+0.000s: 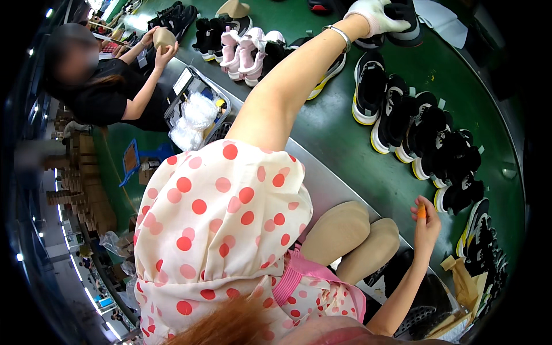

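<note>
— Left hand (376, 16)?
— Beyond the shoe row (397, 115), gloved, on a black shoe (413, 26) cut off above; fingertips hidden, can't tell if they pinch.
— Right hand (426, 223)?
— Near the row, fingers loosely curled.

A gray bin (229, 107) holds white bags (198, 110). Left of the bin is a person in black (106, 100); lower left, brown boxes (95, 192).

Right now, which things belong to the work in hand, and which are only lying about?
Probably in the work:
black low-cut shoe, touched by the white-gloved left grip
row of black shoes with white-and-yellow soles

Probably just lying about:
crumpled brown paper
bundled translucent plastic
blue frame with brown panel
</note>
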Action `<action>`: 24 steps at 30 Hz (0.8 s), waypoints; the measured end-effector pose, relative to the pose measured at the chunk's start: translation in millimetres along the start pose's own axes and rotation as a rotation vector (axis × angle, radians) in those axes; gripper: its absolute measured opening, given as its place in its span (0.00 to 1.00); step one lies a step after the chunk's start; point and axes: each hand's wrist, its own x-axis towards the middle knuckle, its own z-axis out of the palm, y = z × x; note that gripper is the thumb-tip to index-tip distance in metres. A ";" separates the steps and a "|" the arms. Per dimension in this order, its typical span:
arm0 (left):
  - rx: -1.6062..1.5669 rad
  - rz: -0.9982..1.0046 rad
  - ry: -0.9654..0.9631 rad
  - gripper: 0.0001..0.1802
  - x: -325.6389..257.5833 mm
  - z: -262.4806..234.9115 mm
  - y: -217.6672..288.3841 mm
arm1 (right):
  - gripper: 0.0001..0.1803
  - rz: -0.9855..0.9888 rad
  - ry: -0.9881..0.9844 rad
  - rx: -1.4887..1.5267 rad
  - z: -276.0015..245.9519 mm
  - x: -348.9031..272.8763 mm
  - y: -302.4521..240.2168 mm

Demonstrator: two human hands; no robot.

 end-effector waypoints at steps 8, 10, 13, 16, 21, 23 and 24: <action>-0.512 0.004 0.051 0.27 -10.1 0.7 -15.6 | 0.17 0.015 -0.039 -0.013 12.9 9.0 11.0; -0.624 -0.030 0.041 0.26 -16.3 -1.6 -22.0 | 0.16 -0.010 -0.065 -0.018 19.5 11.7 5.1; -0.613 -0.028 0.011 0.26 -32.2 -9.2 -21.0 | 0.16 -0.038 -0.077 -0.050 27.4 11.4 -6.5; -0.640 -0.022 0.026 0.26 -45.3 -23.5 -20.7 | 0.24 -0.043 -0.112 -0.080 30.9 9.9 -3.3; -0.759 0.153 0.110 0.25 -76.8 -65.0 -8.2 | 0.20 -0.066 -0.183 -0.092 40.6 8.2 -3.3; -0.903 0.026 0.067 0.26 -98.5 -83.4 4.3 | 0.18 -0.113 -0.219 -0.112 43.1 5.8 -6.2; -0.942 -0.042 0.077 0.26 -110.2 -91.9 14.2 | 0.18 -0.138 -0.234 -0.120 43.8 4.1 -9.2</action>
